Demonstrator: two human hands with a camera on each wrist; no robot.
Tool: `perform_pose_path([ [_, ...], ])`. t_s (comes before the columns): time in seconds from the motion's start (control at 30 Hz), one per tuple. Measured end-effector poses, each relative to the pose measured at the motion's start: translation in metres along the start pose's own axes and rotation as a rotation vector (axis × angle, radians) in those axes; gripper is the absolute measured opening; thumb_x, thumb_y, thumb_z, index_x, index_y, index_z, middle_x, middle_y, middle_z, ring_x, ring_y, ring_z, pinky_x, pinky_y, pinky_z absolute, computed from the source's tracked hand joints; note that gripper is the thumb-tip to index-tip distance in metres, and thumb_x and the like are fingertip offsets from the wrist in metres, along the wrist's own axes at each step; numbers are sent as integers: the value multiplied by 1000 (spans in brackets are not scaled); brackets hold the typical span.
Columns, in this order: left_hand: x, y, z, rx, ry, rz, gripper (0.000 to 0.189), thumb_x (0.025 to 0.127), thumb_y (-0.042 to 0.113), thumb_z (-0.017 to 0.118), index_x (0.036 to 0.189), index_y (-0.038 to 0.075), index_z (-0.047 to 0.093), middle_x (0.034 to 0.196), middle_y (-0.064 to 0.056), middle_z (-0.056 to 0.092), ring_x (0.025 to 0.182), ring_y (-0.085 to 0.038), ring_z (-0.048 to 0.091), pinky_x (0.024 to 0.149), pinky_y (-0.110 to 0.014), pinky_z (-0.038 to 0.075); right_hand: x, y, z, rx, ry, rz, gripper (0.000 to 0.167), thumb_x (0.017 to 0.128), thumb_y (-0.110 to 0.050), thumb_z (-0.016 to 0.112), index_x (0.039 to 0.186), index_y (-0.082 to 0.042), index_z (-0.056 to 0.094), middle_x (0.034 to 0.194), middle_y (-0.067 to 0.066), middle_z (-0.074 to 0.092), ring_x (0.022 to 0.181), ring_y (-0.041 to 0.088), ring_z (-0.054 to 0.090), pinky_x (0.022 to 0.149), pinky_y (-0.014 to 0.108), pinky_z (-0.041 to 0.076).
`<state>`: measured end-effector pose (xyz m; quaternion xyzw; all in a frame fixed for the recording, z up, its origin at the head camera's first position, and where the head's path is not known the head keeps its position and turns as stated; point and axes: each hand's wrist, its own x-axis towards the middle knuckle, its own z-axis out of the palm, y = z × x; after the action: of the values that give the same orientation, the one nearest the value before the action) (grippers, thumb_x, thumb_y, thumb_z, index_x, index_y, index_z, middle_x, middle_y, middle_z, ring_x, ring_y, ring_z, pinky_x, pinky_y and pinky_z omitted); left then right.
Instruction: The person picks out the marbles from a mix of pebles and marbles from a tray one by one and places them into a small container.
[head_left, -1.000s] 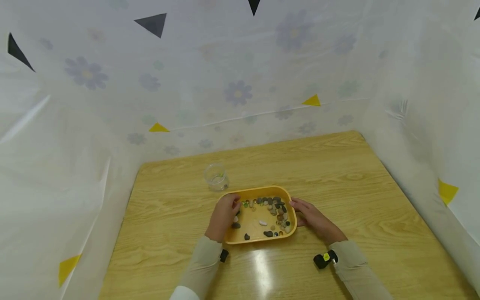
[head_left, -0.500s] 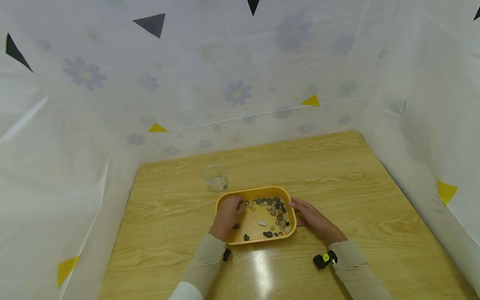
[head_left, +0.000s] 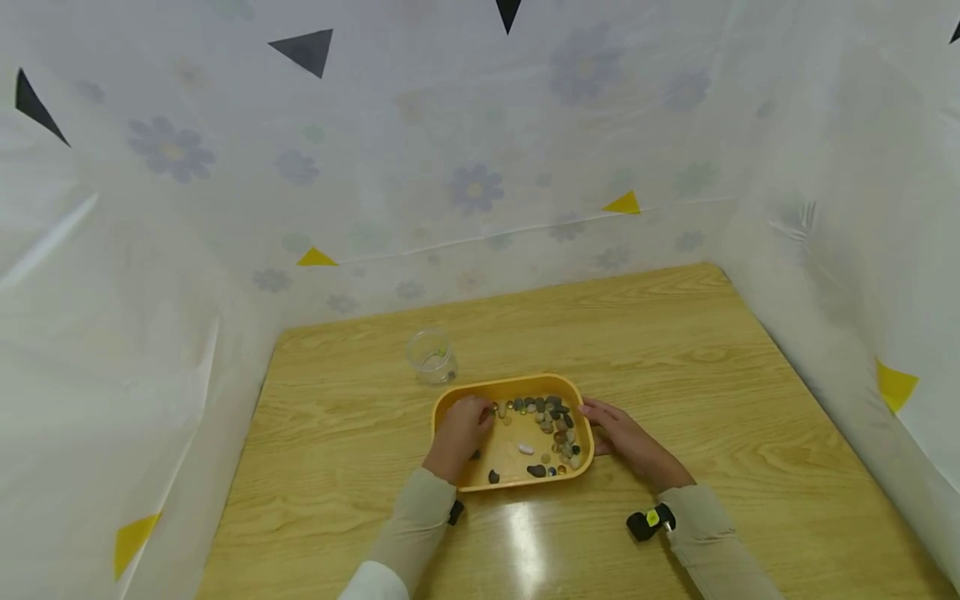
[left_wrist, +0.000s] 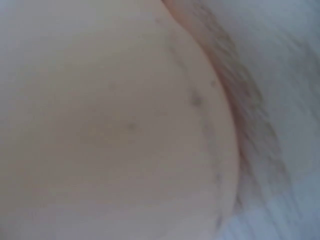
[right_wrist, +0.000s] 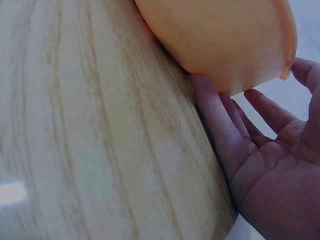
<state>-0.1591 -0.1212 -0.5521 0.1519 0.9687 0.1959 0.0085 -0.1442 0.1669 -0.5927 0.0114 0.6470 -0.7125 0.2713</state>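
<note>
A shallow orange-yellow plastic tray (head_left: pixel 517 485) sits on the table, with pebbles (head_left: pixel 546 417) and glass beads (head_left: pixel 561 470) spread mostly along its sides. Inside its left part, my left hand (head_left: pixel 461 429) reaches down with bent fingers near the far wall. The fingertips and anything between them are hidden. One white stone (head_left: pixel 526 448) lies near the tray's middle, and a dark pebble (head_left: pixel 536 471) is by the near wall. My right hand (head_left: pixel 630 442) rests against the tray's right end. In the right wrist view, its fairly straight fingers (right_wrist: pixel 215 107) touch the tray's outer wall and rim.
A clear round container (head_left: pixel 432 358) with a few small items inside stands just behind the tray's left corner. The wood-grain table (head_left: pixel 337 417) meets pale plastic sheeting (head_left: pixel 390 167) at the back and sides. The left wrist view is blurred and mostly filled by a pale surface.
My left hand has shifted slightly right along the tray's far side, now covering green beads seen earlier. The right hand and the tray stay practically still.
</note>
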Motion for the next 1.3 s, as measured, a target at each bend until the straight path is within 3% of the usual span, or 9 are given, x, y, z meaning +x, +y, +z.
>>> perform_pose_path([
  [0.6, -1, -3, 6, 31, 9, 4, 10, 87, 15, 66, 93, 8, 68, 84, -2, 64, 78, -18, 58, 72, -32, 48, 0, 1, -1, -4, -2, 3, 67, 91, -50, 51, 145, -17, 31, 132, 21, 43, 101, 31, 60, 77, 42, 52],
  [1.07, -2, -3, 8, 55, 50, 58, 7, 87, 15, 65, 87, 8, 67, 76, 0, 61, 72, -16, 53, 70, -30, 45, -2, 0, -1, 12, -25, -8, 64, 92, -50, 50, 144, -17, 33, 132, 21, 43, 103, 33, 59, 77, 43, 52],
  [1.3, -2, -3, 8, 71, 33, 60, 8, 89, 15, 63, 89, 8, 67, 80, -1, 63, 76, -17, 54, 73, -31, 46, -3, -1, -1, 14, -27, -8, 63, 92, -48, 50, 144, -17, 32, 132, 21, 43, 102, 33, 59, 77, 44, 52],
])
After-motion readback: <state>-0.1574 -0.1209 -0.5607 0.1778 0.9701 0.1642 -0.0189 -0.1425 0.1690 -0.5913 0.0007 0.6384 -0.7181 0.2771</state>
